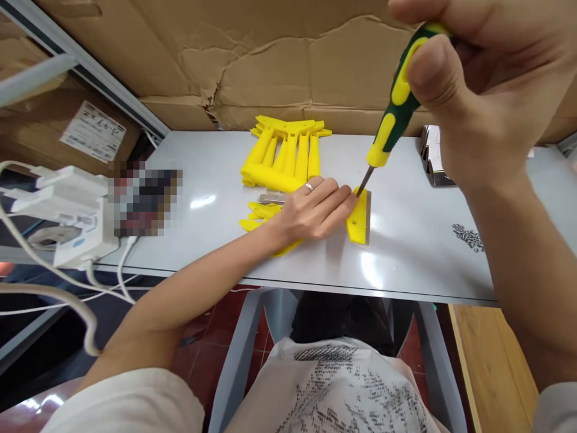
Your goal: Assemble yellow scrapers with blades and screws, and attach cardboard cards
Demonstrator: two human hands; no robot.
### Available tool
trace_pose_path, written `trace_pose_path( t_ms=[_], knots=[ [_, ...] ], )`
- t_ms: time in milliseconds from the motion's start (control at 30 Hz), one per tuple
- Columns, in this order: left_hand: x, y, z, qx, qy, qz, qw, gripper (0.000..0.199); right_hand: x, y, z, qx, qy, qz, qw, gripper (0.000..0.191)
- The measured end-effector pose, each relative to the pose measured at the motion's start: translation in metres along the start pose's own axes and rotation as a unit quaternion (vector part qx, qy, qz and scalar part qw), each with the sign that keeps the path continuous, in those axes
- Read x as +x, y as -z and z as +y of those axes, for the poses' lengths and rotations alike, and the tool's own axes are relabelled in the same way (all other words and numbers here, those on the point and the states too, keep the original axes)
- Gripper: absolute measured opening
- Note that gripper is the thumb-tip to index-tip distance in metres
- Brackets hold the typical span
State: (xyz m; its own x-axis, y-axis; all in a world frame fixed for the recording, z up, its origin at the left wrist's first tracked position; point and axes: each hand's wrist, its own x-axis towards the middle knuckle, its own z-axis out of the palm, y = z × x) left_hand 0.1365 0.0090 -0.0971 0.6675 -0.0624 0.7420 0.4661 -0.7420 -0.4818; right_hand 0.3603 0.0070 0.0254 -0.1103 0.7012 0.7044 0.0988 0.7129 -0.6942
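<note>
Landmark: the handle stack [286, 153], yellow parts piled on the tabletop [202, 243] against the cardboard [265, 66]; all places below were taken from it.
Screwdriver [396, 105]: to the right of the handle stack, green and yellow; its long axis stood steeply slanted, butt up and to the right, shank down and to the left.
Screwdriver tip: pointed down at the left edge of the scraper head; exact contact could not be confirmed, the fingers lying close by.
Scraper head [357, 225]: yellow, lying flat to the right of the handle stack and nearer the person; long axis ran roughly away from the person, metal blade [368, 218] along the right side.
Right hand [491, 90]: closed around the screwdriver handle, thumb laid along it; the shank projected below the grip.
Left hand [315, 210]: palm down, just on the near side of the handle stack, fingertips at the scraper head's left edge; what the palm covered was hidden, so whether it gripped anything could not be told.
Yellow pieces [259, 213]: near side of the handle stack, beside the left wrist.
Screws [469, 238]: loose heap, well to the right of the handle stack.
</note>
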Motion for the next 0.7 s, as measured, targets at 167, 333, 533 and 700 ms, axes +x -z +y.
trace_pose_path(
  t_ms=[167,333,533,700],
  knots=[
    [0.01,0.003,0.002,0.045,-0.033,0.059,0.997,0.01,0.003,-0.003,0.016,0.115,0.043,-0.08,0.989,0.034],
    [0.01,0.003,0.002,0.043,-0.021,0.053,0.997,0.012,0.006,0.0,0.031,0.02,0.147,-0.006,0.989,0.036],
    [0.011,0.004,0.002,0.042,-0.012,0.045,0.998,0.014,0.004,-0.009,0.029,0.161,0.074,-0.058,0.982,0.026],
    [0.01,0.001,0.001,0.032,-0.015,0.054,0.998,0.014,-0.004,-0.01,0.011,0.049,0.125,-0.019,0.991,0.02]
  ],
)
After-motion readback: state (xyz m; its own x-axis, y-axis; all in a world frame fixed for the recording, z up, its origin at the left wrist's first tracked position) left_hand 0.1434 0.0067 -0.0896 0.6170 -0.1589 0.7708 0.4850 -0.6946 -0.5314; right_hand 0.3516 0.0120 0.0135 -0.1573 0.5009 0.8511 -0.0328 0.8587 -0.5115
